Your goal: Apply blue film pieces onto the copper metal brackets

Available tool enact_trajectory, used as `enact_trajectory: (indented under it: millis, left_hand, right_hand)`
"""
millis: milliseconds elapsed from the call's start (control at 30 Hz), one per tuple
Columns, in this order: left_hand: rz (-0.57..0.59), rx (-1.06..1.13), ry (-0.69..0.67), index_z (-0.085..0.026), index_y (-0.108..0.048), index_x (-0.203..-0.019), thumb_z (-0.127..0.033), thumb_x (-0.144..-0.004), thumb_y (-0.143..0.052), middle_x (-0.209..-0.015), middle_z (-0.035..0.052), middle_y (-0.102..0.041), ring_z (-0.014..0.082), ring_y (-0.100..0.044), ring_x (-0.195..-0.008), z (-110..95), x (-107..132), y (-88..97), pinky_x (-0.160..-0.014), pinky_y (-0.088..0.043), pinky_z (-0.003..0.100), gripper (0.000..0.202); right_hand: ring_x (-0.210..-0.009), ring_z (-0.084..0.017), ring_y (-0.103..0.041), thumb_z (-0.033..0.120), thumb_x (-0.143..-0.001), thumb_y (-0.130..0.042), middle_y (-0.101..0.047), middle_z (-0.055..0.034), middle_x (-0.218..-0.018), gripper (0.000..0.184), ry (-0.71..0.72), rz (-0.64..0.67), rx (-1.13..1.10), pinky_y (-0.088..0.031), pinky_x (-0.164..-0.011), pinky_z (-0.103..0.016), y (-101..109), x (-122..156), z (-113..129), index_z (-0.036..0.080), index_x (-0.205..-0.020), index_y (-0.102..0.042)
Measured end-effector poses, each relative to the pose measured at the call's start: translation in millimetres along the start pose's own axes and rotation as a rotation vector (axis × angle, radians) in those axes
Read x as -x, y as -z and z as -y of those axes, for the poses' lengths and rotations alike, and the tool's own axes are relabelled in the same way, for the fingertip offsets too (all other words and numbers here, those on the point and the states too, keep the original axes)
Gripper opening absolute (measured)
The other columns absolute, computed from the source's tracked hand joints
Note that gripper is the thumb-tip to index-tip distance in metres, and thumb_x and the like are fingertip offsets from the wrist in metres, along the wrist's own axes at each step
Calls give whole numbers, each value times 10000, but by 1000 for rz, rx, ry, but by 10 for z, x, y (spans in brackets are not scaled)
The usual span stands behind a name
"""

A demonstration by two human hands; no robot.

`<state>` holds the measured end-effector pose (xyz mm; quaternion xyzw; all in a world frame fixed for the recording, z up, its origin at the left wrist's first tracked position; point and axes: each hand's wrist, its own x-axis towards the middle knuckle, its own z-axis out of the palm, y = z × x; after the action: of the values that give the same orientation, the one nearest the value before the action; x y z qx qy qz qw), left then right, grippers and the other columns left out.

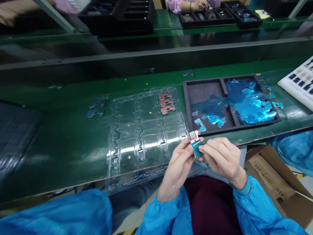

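Observation:
My left hand [178, 164] is closed on the edge of a small circuit board [193, 135], held upright over the table's front edge. Blue protective film [197, 150] covers the board's lower part. The fingertips of my right hand [221, 160] are pinched at the right side of this film. Left of my hands lies a clear plastic blister tray [127, 125], with three copper-coloured boards [166, 103] in its upper right. Just beyond my hands stands a black divided tray [210, 131] with a heap of loose blue film pieces [251, 101].
Blue-covered boards [96, 113] lie on the green table [68, 143] at left, with several more right of the black tray. A white rack [299, 83] stands far right. A cardboard box [271, 179] is below. Across the partition, a co-worker's hand [199, 5] is over black trays.

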<state>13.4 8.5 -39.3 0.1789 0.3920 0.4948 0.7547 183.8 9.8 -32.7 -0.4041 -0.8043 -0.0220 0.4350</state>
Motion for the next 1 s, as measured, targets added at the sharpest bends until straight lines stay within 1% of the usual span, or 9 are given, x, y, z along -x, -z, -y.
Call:
enact_trajectory:
  millis: [200, 367, 500, 567, 667, 733, 800, 900, 1000]
  left_hand:
    - [-32, 6, -34, -208, -849, -1079, -491, -871, -932, -1135, 89, -839, 187, -763, -829, -37, -36, 25, -632, -615, 247, 361]
    - [-75, 28, -35, -209, -834, -1107, -450, -857, -949, -1263, 87, -826, 206, -812, -941, -70, -68, 36, -606, -610, 194, 365]
    - [-163, 41, -74, -199, -822, -1137, -378, -876, -931, -1307, 85, -818, 172, -815, -900, -94, -118, 31, -620, -629, 182, 334]
    - [-188, 19, -102, -190, -808, -1140, -356, -866, -929, -1289, 99, -823, 191, -826, -908, -105, -145, 27, -625, -639, 201, 342]
    - [-214, -64, -165, -180, -777, -1088, -358, -836, -933, -1153, 109, -851, 238, -840, -892, -100, -156, 19, -638, -657, 254, 346]
    - [-231, -132, -201, -175, -767, -1040, -393, -839, -919, -1052, 103, -858, 240, -836, -824, -88, -133, 11, -652, -665, 287, 334]
    - [-237, -208, -211, -177, -781, -1013, -428, -873, -884, -990, 96, -856, 220, -819, -756, -100, -90, 9, -659, -662, 297, 305]
    - [-233, -385, -246, -200, -813, -974, -417, -907, -845, -924, 70, -842, 204, -799, -724, -235, -49, 48, -662, -651, 298, 229]
    - [-249, -668, -385, -219, -851, -984, -376, -908, -824, -1050, 75, -833, 200, -785, -742, -535, -173, 164, -697, -651, 324, 176]
  right_hand:
    - [-904, -198, -773, 101, -1038, -608, -798, -79, -971, 171, 55, 13, -107, -665, -799, -323, 31, 16, 8, 208, -1138, -696]
    - [-901, -191, -809, 77, -1022, -581, -815, -48, -990, 233, 38, -15, -223, -694, -759, -323, 72, 135, -70, 255, -1153, -657]
    - [-797, -215, -813, 53, -977, -616, -820, -22, -939, 349, -58, -40, -252, -696, -673, -349, 135, 231, -126, 313, -1207, -656]
    - [-791, -220, -806, 37, -968, -631, -806, -21, -918, 375, -100, -112, -209, -691, -691, -360, 137, 226, -194, 314, -1219, -665]
    - [-810, -208, -788, 104, -988, -688, -789, -37, -974, 273, -258, -295, -3, -660, -682, -328, 78, 118, -425, 272, -1203, -699]
    - [-824, -208, -772, 214, -1042, -663, -788, -77, -1046, 163, -406, -307, 128, -638, -648, -316, 12, 5, -658, 221, -1195, -717]
    - [-927, -249, -774, 276, -1088, -582, -786, -131, -1123, 220, -473, -179, 207, -661, -729, -367, -54, -99, -898, 174, -1226, -720]
    - [-1309, -369, -685, 282, -1103, -514, -704, -230, -1403, 348, -431, 11, 310, -612, -1067, -570, -126, -184, -1134, 128, -1368, -680]
    - [-1528, -399, -514, 309, -1108, -524, -530, -242, -1628, 423, -414, 4, 294, -498, -1214, -644, -178, -182, -1144, 163, -1494, -612]
